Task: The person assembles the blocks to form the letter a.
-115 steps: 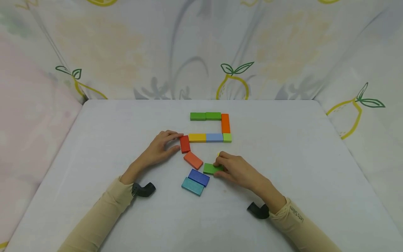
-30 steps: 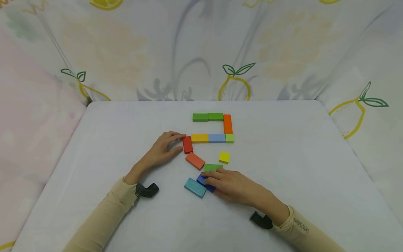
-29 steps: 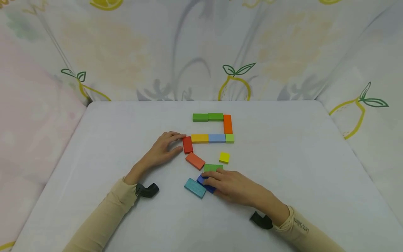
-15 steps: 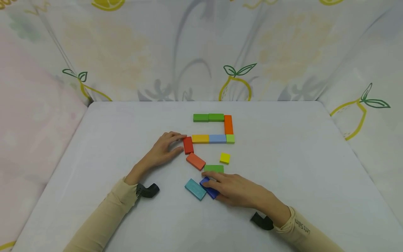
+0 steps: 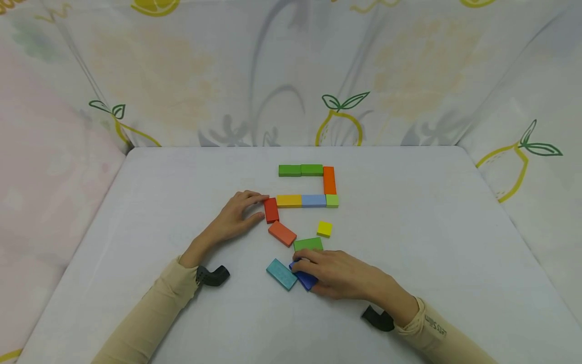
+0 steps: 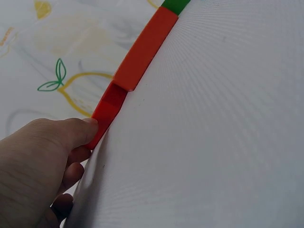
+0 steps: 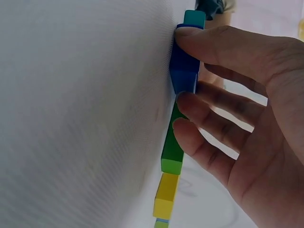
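My left hand (image 5: 234,215) rests by a red block (image 5: 271,210), index fingertip at its far corner and thumb against its left side. In the left wrist view the thumb overlaps the end of the red block (image 6: 105,111). An orange-red block (image 5: 282,233) lies slantwise below it. With thumb and fingers my right hand (image 5: 341,275) grips a dark blue block (image 5: 305,279); the right wrist view shows the thumb on one end of the blue block (image 7: 184,59). A teal block (image 5: 281,274) lies to its left, and a green block (image 5: 308,244) just beyond, partly hidden by fingers.
Farther back, a yellow-orange block (image 5: 289,201), a light blue block (image 5: 313,201) and a small light green block (image 5: 332,201) form a row. An orange block (image 5: 329,180) joins it to two green blocks (image 5: 301,171). A yellow block (image 5: 325,229) stands alone on the white table (image 5: 409,227).
My right hand has left the green block and now grips the blue block, which has slid right and turned. The green block has tilted slightly; the yellow block is uncovered. My left hand stays put.
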`<control>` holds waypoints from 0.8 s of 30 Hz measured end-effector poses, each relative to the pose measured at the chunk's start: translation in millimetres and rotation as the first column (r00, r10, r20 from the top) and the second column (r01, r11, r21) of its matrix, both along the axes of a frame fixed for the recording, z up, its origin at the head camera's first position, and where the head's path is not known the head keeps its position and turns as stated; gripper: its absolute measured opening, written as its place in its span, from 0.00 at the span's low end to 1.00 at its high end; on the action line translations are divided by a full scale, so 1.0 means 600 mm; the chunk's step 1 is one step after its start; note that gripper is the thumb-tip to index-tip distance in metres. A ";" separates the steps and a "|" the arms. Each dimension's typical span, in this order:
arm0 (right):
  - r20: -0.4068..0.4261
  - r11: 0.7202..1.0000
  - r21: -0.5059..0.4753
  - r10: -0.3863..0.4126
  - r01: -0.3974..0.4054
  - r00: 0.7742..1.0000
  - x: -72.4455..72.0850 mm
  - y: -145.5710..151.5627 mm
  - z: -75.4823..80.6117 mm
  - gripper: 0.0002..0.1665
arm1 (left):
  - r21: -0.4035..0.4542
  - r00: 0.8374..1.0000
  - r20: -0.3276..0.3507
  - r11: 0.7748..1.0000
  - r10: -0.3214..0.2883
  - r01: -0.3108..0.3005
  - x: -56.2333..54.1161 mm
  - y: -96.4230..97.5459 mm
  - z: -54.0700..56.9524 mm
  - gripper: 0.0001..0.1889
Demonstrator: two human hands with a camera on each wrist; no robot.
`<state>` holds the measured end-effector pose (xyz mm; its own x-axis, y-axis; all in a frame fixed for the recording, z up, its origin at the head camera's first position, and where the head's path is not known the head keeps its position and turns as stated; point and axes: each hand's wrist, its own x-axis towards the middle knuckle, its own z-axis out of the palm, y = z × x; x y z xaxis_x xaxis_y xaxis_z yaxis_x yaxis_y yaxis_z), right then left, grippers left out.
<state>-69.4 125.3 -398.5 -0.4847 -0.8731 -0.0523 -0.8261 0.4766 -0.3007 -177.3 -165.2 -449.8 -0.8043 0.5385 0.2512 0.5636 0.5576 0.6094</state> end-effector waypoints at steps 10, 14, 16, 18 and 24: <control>-0.006 0.999 0.016 -0.031 0.031 0.999 -0.003 0.002 -0.003 0.24 | 0.006 1.000 0.003 1.000 -0.003 0.003 0.000 0.001 0.001 0.24; 0.000 0.999 0.019 -0.031 0.031 1.000 -0.003 0.002 -0.003 0.24 | 0.006 1.000 0.004 1.000 -0.002 0.002 0.000 0.001 0.001 0.24; 0.007 0.999 0.022 -0.032 0.032 0.999 -0.004 0.002 -0.003 0.24 | 0.005 1.000 0.008 1.000 -0.001 0.001 0.000 0.001 0.001 0.24; 0.018 0.999 0.022 -0.034 0.033 0.999 -0.004 0.002 -0.003 0.24 | 0.005 1.000 0.012 1.000 0.000 0.000 0.000 0.001 0.001 0.24; 0.060 0.999 0.017 -0.039 0.038 0.997 -0.003 0.004 0.003 0.26 | -0.007 1.000 0.014 1.000 0.007 -0.006 0.000 0.001 0.000 0.24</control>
